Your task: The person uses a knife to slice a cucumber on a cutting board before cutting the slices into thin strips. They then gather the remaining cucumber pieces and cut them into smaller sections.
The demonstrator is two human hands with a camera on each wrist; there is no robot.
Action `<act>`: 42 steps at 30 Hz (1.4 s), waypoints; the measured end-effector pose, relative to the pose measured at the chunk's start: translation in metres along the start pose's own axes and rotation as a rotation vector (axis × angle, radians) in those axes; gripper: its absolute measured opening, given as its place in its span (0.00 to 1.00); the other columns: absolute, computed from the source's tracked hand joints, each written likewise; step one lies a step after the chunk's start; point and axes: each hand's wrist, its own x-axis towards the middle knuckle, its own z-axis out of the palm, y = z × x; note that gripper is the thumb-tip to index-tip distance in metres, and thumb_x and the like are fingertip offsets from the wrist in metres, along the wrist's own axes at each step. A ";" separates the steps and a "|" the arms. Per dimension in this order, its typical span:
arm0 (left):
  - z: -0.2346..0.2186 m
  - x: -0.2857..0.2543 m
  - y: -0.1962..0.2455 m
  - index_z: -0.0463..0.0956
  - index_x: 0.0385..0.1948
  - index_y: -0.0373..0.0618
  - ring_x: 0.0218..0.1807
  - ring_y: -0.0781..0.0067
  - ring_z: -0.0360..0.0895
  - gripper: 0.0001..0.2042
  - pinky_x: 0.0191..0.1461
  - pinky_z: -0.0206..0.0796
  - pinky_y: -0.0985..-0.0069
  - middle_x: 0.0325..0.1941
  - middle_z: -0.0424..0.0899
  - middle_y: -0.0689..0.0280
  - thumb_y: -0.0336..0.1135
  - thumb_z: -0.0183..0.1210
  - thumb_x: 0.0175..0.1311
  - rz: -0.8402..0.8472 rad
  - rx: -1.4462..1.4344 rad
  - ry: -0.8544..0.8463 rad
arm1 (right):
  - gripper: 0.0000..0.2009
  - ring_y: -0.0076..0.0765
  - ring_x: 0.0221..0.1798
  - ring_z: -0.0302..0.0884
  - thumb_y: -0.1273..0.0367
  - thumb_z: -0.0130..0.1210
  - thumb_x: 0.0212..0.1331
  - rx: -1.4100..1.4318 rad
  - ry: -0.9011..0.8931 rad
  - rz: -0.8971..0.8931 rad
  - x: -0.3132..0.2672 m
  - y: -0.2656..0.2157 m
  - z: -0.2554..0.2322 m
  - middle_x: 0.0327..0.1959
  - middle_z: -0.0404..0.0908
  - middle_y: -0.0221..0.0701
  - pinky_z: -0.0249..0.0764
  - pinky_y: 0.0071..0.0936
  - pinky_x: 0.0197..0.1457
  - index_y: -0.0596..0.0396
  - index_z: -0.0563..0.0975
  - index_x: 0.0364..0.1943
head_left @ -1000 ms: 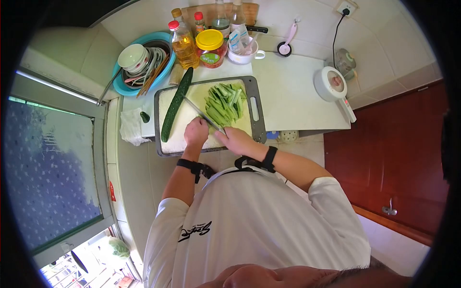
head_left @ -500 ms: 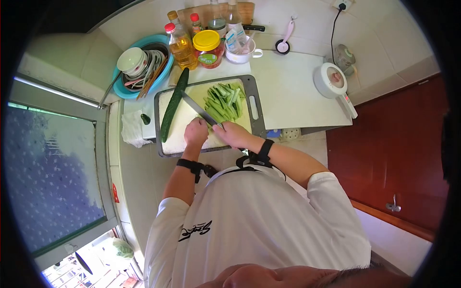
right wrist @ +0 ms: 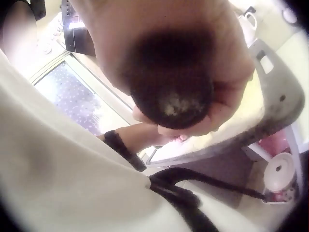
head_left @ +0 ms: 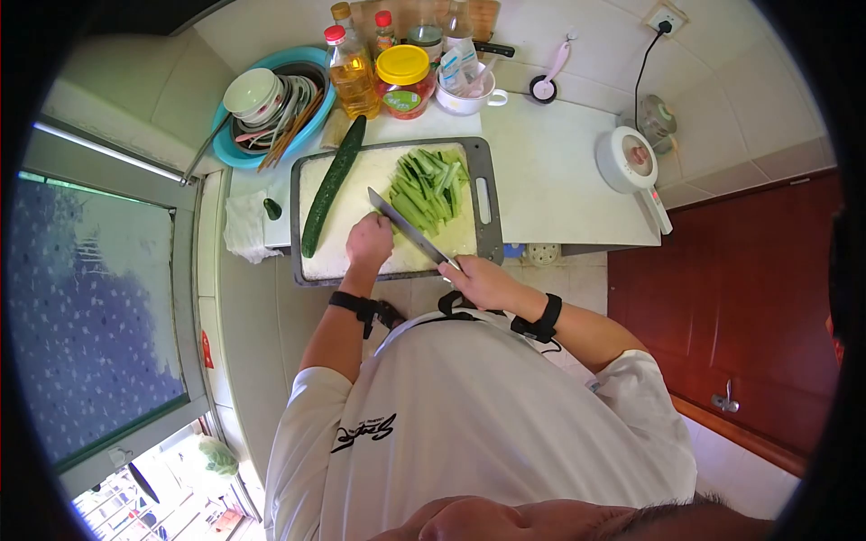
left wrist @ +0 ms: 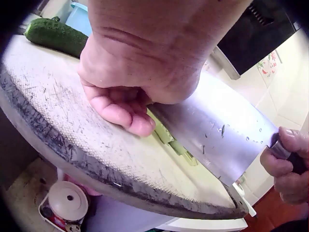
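The left hand (head_left: 370, 242) rests with curled fingers on the cutting board (head_left: 484, 187). In the left wrist view, that hand (left wrist: 140, 82) holds pale green cucumber pieces (left wrist: 166, 134) at its fingertips, partly hidden by hand and blade. The right hand (head_left: 487, 282) grips the knife (head_left: 410, 231), whose broad blade slants up-left, its tip just above the left hand. A pile of cucumber strips (head_left: 428, 191) lies right of the blade. Left of it, a whole cucumber (head_left: 334, 187) extends past the board's top edge. In the right wrist view, the right hand (right wrist: 178, 67) surrounds the dark handle end (right wrist: 174, 104).
Behind the board stand an oil bottle (head_left: 353, 79), a yellow-lidded jar (head_left: 404, 83) and a white cup (head_left: 469, 97). A blue basin (head_left: 224, 144) of dishes is at the back left. A cucumber end (head_left: 272, 209) lies beside a cloth (head_left: 248, 232); a white pot (head_left: 624, 160) stands right.
The right hand has moved right and toward the body, drawing the knife back from near the whole cucumber. The left hand stays in nearly the same place on the board.
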 end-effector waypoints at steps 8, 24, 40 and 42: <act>-0.005 -0.001 0.003 0.78 0.33 0.41 0.30 0.58 0.84 0.19 0.46 0.74 0.62 0.22 0.84 0.59 0.44 0.41 0.66 -0.009 -0.009 -0.020 | 0.26 0.43 0.13 0.75 0.51 0.42 0.71 0.012 0.010 0.001 0.003 -0.003 -0.004 0.18 0.76 0.45 0.74 0.38 0.24 0.66 0.75 0.34; -0.002 -0.006 0.011 0.80 0.27 0.42 0.29 0.59 0.84 0.18 0.43 0.74 0.61 0.21 0.84 0.58 0.44 0.45 0.67 -0.028 0.069 0.025 | 0.29 0.48 0.18 0.78 0.48 0.40 0.70 -0.077 0.204 -0.203 0.059 0.011 0.015 0.18 0.77 0.47 0.76 0.41 0.31 0.67 0.75 0.31; -0.005 -0.002 -0.003 0.81 0.35 0.44 0.46 0.45 0.80 0.17 0.51 0.71 0.54 0.41 0.84 0.48 0.46 0.47 0.67 0.077 0.144 0.088 | 0.27 0.38 0.14 0.75 0.49 0.43 0.70 -0.085 0.299 -0.292 0.081 0.014 0.024 0.17 0.76 0.40 0.74 0.37 0.24 0.65 0.75 0.34; -0.026 -0.010 0.000 0.81 0.34 0.46 0.45 0.47 0.81 0.14 0.49 0.71 0.53 0.38 0.84 0.48 0.45 0.51 0.66 0.099 0.151 0.275 | 0.27 0.37 0.14 0.75 0.49 0.43 0.70 0.012 0.199 -0.198 0.060 -0.001 0.017 0.18 0.76 0.41 0.73 0.36 0.24 0.65 0.75 0.34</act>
